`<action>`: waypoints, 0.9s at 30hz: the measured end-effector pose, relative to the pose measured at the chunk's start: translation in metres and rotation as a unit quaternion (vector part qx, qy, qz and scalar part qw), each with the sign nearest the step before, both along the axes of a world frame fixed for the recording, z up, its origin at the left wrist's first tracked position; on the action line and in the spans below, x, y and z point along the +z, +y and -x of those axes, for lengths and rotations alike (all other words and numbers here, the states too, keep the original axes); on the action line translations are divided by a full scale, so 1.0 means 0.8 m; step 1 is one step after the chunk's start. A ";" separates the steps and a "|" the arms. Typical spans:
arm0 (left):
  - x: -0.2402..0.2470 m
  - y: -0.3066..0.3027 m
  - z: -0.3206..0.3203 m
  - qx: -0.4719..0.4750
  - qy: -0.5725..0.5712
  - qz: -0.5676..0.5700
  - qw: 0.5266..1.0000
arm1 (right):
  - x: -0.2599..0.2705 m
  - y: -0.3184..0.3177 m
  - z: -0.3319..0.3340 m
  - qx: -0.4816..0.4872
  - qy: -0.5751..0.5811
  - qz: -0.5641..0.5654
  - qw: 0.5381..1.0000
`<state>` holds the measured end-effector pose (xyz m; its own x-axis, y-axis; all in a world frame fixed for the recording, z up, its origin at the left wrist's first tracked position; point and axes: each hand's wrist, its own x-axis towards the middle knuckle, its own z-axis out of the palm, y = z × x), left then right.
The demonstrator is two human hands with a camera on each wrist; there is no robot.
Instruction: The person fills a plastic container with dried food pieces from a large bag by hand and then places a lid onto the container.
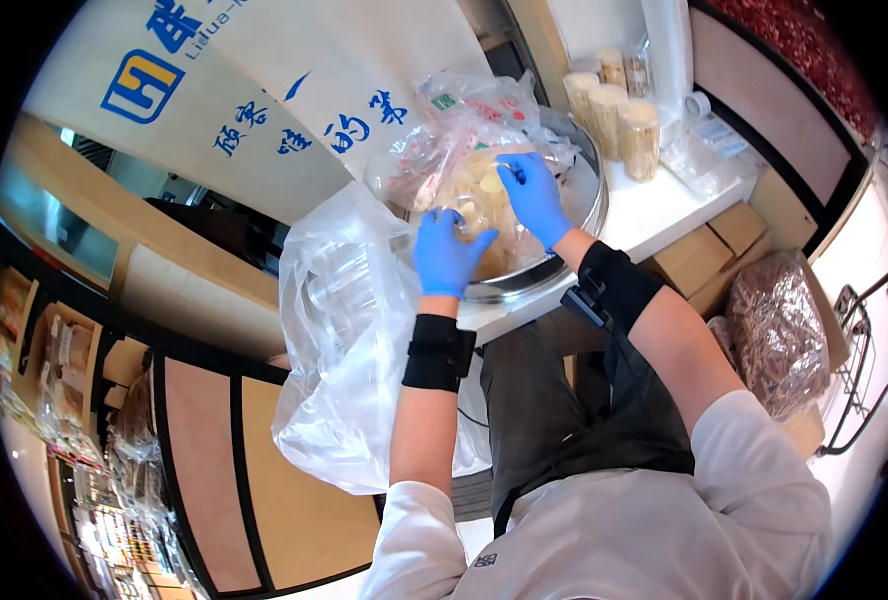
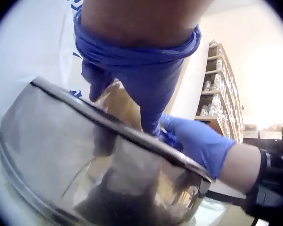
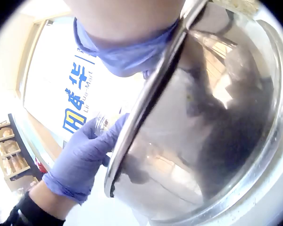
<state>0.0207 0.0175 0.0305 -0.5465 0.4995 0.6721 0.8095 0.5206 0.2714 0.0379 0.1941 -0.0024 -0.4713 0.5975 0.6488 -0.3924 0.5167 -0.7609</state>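
Observation:
Both hands wear blue gloves and work over a wide, shiny steel basin (image 1: pixel 601 190). My left hand (image 1: pixel 446 252) curls its thumb and fingers round a clear plastic jar (image 3: pixel 102 123), partly hidden behind the glove in the right wrist view. Close by, my right hand (image 1: pixel 534 200) has its fingertips bent together at a pale yellowish piece (image 1: pixel 491 180) over the basin. More pale pieces lie beneath the hands, among crumpled clear plastic bags (image 1: pixel 484 110) with red and green print. In the left wrist view the basin's rim hides the fingertips.
A large clear bag (image 1: pixel 349 400) with clear plastic jars hangs at the left. Tall jars (image 1: pixel 640 145) of pale sticks stand on the white counter (image 1: pixel 654 215) at the right. A printed banner (image 1: pixel 264 110) rises behind; cardboard boxes (image 1: pixel 709 245) sit below the counter.

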 end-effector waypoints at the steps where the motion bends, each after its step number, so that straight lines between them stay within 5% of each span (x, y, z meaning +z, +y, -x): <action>1: -0.003 0.003 -0.006 0.003 0.001 -0.010 1.000 | 0.015 -0.001 -0.008 0.002 0.001 0.001 1.000; 6: -0.010 0.012 -0.019 0.063 0.016 -0.024 0.998 | 0.068 -0.018 -0.033 0.086 -0.036 -0.039 0.995; 8: -0.013 0.016 -0.019 0.080 0.063 -0.024 0.995 | 0.072 -0.026 -0.033 0.068 -0.072 -0.247 0.964; 9: -0.015 0.020 -0.014 0.067 0.062 -0.034 0.995 | 0.067 -0.026 -0.029 0.066 -0.072 -0.248 0.964; 11: -0.023 0.024 -0.011 0.051 0.061 -0.043 0.996 | 0.058 -0.025 -0.017 0.055 -0.167 -0.403 0.898; 13: -0.019 0.027 -0.019 0.081 -0.031 -0.051 0.995 | 0.063 -0.026 -0.015 0.048 -0.191 -0.418 0.887; 18: -0.017 0.020 -0.022 0.089 -0.019 -0.030 0.995 | 0.104 -0.043 -0.030 0.065 -0.363 -0.351 0.860; 20: -0.015 0.018 -0.021 0.088 0.014 -0.012 0.996 | 0.117 -0.050 -0.026 0.076 -0.458 -0.380 0.800; 27: -0.004 0.021 -0.021 0.081 -0.028 -0.025 0.996 | 0.127 -0.061 -0.030 0.048 -0.481 -0.360 0.798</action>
<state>0.0376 0.0340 0.0274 -0.6554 0.3672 0.6600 0.6980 0.6282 0.3436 0.0620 0.1452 0.0990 -0.9794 0.1644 0.1176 0.1305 0.9586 -0.2529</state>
